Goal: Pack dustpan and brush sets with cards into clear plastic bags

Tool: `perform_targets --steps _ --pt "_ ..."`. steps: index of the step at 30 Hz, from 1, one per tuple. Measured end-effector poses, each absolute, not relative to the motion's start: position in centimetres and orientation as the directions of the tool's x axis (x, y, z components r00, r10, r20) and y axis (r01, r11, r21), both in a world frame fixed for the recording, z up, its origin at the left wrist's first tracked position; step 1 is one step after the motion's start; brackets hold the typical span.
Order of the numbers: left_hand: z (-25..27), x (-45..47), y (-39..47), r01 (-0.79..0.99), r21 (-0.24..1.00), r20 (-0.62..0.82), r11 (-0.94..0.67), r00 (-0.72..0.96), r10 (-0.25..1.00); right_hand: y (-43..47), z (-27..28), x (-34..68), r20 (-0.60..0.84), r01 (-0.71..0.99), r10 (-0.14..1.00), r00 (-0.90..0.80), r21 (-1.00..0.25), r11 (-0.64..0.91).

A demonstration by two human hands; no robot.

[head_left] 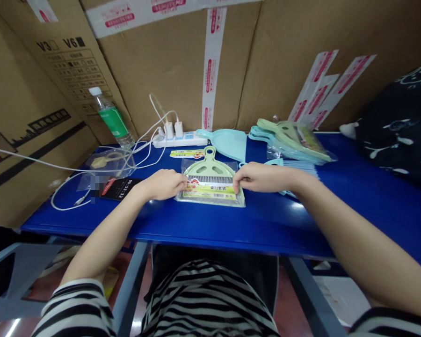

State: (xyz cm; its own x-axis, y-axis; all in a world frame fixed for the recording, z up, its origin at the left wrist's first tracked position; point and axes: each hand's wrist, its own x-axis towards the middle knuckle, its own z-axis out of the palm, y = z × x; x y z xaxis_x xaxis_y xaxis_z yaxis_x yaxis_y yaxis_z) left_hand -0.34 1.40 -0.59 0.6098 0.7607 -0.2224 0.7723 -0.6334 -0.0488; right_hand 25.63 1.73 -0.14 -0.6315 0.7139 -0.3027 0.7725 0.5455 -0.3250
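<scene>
A light green dustpan and brush set [208,169] lies flat on the blue table before me, its handle pointing away. Clear plastic wraps it, and a yellow-and-white label card [210,189] crosses its front below the grey bristles. My left hand [166,183] grips the left edge of the package by the card, fingers bent. At the opposite edge, the curled fingers of my right hand [254,177] hold the wrapper. Just behind the right hand is a light blue brush [298,166], partly hidden by my wrist.
Behind the set lie a blue dustpan [229,142] and a loose label card [186,153]. Wrapped dustpans [291,138] are stacked at back right. To the left are a power strip [185,140] with white cables, a bottle [114,122], a plastic bag and a phone [122,188]. Cardboard [171,70] borders the back.
</scene>
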Motion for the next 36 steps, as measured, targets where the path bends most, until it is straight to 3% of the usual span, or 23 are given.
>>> perform_targets --steps 17,28,36 --pt "-1.4 -0.7 1.7 0.746 0.021 -0.147 -0.666 0.661 0.736 1.7 -1.2 25.3 -0.196 0.733 0.717 -0.668 -0.335 0.592" --pt "-1.5 -0.9 1.9 0.723 0.016 -0.143 -0.691 0.686 0.714 1.4 -0.8 25.0 -0.263 0.792 0.753 -0.604 -0.305 0.529" --pt "-1.5 -0.8 1.8 0.728 0.014 -0.154 -0.685 0.679 0.718 1.7 -1.2 25.4 -0.199 0.741 0.722 -0.662 -0.319 0.591"
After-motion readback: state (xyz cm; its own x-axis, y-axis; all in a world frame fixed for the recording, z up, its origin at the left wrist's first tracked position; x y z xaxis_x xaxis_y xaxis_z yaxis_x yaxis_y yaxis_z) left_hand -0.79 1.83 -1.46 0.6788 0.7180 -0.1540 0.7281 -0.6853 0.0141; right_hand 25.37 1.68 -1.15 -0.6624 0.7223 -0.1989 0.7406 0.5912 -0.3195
